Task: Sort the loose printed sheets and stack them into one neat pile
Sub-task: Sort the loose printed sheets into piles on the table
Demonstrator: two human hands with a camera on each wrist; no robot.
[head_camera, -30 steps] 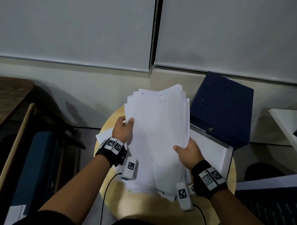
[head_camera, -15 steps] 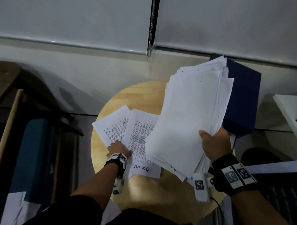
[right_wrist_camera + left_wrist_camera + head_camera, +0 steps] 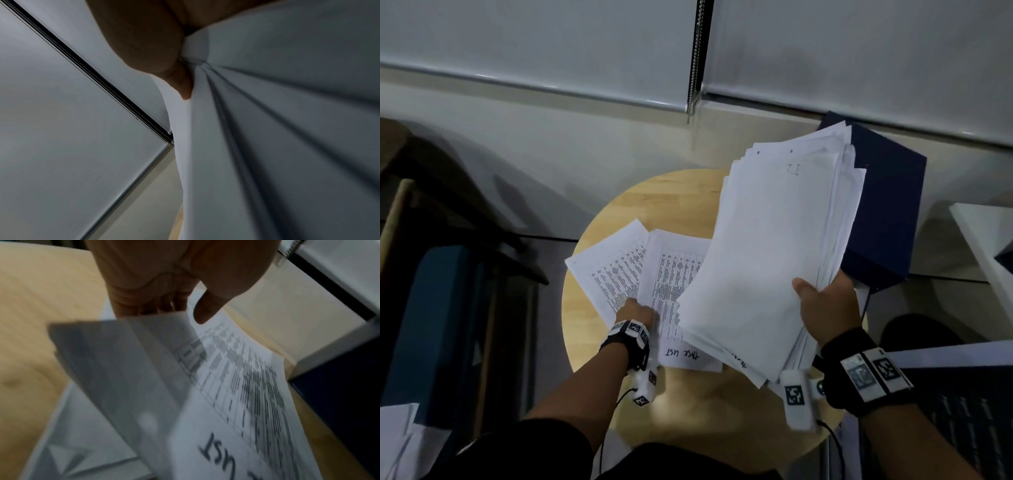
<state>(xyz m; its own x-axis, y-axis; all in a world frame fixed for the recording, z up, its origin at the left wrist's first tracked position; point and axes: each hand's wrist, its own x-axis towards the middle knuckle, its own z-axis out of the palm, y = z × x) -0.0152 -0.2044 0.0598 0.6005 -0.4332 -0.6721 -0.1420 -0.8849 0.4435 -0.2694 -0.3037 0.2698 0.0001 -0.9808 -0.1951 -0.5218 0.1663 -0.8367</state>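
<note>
A thick, fanned stack of white sheets (image 3: 774,257) is lifted above the right half of the round wooden table (image 3: 592,342). My right hand (image 3: 825,308) grips its lower right edge, thumb on top; the right wrist view shows the thumb pressed on the stack (image 3: 287,129). Two printed sheets lie on the table to the left. One (image 3: 606,274) lies flat at the left. The other, the "TASK LIST" sheet (image 3: 674,284), has its left edge curled up. My left hand (image 3: 637,313) pinches that edge, fingers under and thumb over the sheet (image 3: 246,394).
A dark blue binder (image 3: 887,219) stands at the table's back right, partly behind the stack. A white shelf corner (image 3: 983,246) is at the far right. Dark furniture (image 3: 431,308) stands left of the table. Loose paper (image 3: 397,438) lies at bottom left.
My left hand let go of the stack, dropped to the printed sheets on the table and lifted an edge. My right hand carried the stack up and to the right.
</note>
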